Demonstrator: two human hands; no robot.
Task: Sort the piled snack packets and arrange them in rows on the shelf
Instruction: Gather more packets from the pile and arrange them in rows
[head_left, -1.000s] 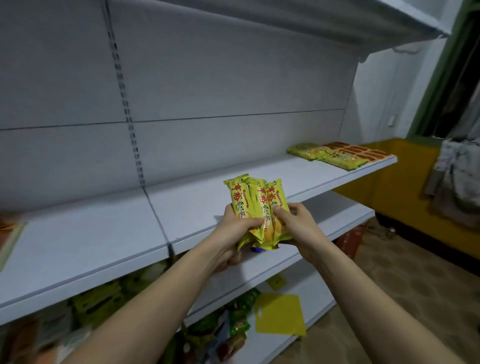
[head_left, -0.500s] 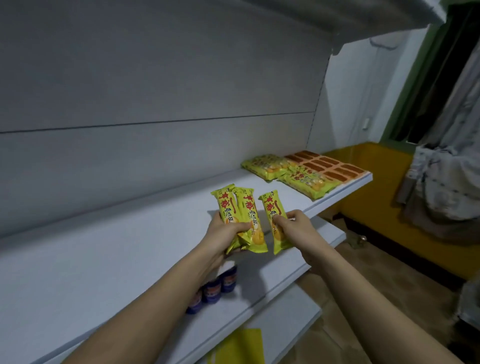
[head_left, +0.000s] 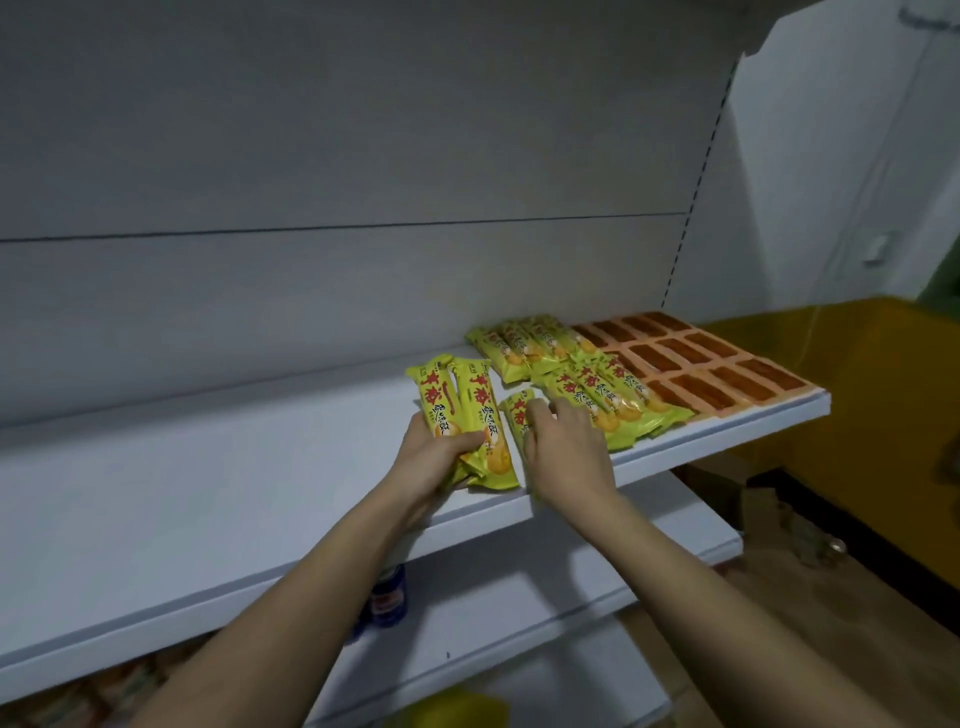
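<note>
White shelf (head_left: 260, 467), now seen closer. One yellow packet (head_left: 514, 415) just split off by right hand (head_left: 563, 447), pinched beside laid yellow row (head_left: 608, 405); two packets (head_left: 462, 415) gripped by left hand (head_left: 436, 457), left of row.

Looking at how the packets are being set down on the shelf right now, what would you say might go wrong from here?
1. The right hand is setting one yellow packet against the front yellow row; a nudge may skew that row.
2. The left hand holds two packets by their lower ends only; one may slip from that grip.
3. These packets sit near the shelf's front edge and could slide off.
</note>
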